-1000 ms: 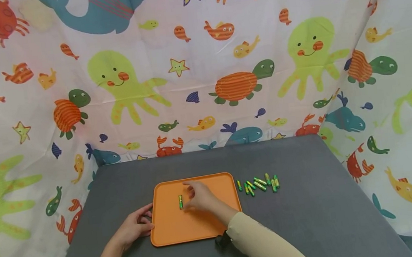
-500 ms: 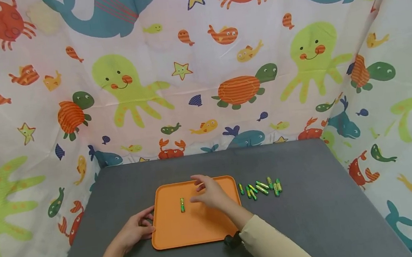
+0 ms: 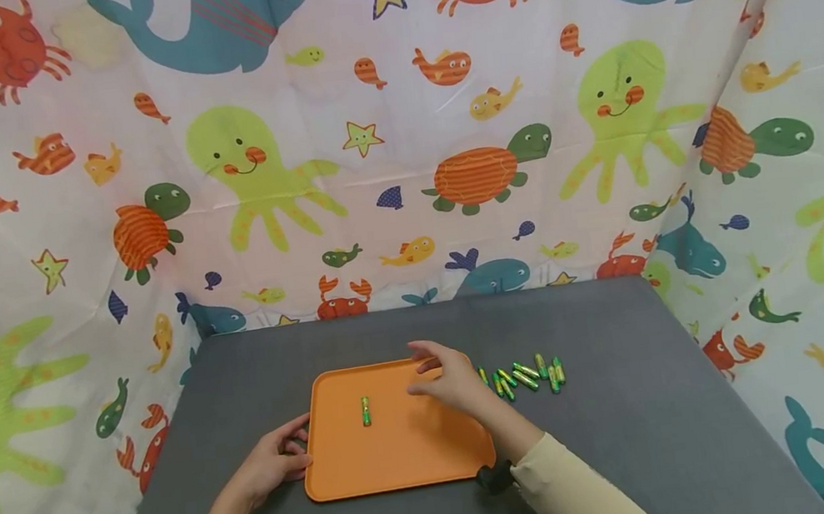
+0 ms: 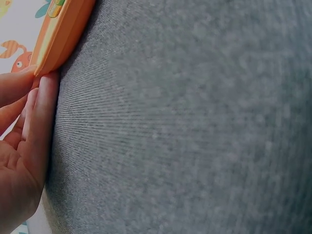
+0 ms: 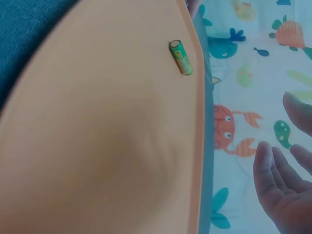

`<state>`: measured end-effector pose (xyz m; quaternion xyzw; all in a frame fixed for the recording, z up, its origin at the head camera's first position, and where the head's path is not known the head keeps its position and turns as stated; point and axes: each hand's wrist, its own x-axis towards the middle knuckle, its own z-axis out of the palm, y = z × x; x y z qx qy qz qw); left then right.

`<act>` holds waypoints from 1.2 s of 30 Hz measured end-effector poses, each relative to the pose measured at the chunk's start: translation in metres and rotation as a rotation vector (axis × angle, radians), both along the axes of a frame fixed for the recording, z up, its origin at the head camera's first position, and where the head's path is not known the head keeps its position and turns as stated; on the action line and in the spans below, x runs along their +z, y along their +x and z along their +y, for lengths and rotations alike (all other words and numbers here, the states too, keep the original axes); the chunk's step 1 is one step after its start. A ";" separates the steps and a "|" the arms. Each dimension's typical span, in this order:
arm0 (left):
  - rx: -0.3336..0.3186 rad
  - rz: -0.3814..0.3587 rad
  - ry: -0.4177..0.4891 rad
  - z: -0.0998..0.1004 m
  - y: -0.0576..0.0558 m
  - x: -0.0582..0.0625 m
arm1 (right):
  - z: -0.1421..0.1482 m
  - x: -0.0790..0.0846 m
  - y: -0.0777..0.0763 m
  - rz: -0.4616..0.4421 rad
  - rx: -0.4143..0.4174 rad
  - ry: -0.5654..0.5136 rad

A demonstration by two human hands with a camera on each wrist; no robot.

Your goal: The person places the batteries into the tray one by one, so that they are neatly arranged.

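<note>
Green battery [image 3: 365, 411] is held by neither hand: the right hand [image 3: 455, 382] is suspended, fingers parted, over the right side of the orange tray [image 3: 388, 462], whose left edge is pinched by the left hand [image 3: 273, 460]. Lying left of centre, the battery could be rolled by a tug; the loose batteries [image 3: 525, 379] just right might be scattered by a low sweep.

The pale orange tray [image 5: 87, 122] occupies the field from 6 through 12 o'clock, its raised rim bounding the right side. One green battery [image 5: 181, 58] lies inside at 1 o'clock, near the rim. The right hand [image 5: 287, 192] is positioned at 4 o'clock, thumb spaced from fingertips, before a sea-animal-print curtain [image 5: 234, 175]. Blue fabric [image 5: 24, 34] appears at 10 o'clock.
</note>
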<state>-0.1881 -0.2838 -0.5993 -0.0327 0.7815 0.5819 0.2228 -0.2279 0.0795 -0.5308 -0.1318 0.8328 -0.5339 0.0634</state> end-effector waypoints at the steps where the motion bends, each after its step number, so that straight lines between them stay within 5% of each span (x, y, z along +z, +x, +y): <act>1: -0.001 0.000 0.001 0.000 0.000 0.000 | 0.002 0.001 0.001 0.009 -0.005 0.009; 17: 0.010 -0.019 0.013 -0.002 -0.004 0.001 | 0.038 0.016 0.003 0.081 -0.106 0.006; 36: 0.022 -0.022 -0.005 0.000 -0.008 0.001 | 0.089 0.018 0.002 0.102 -0.124 0.027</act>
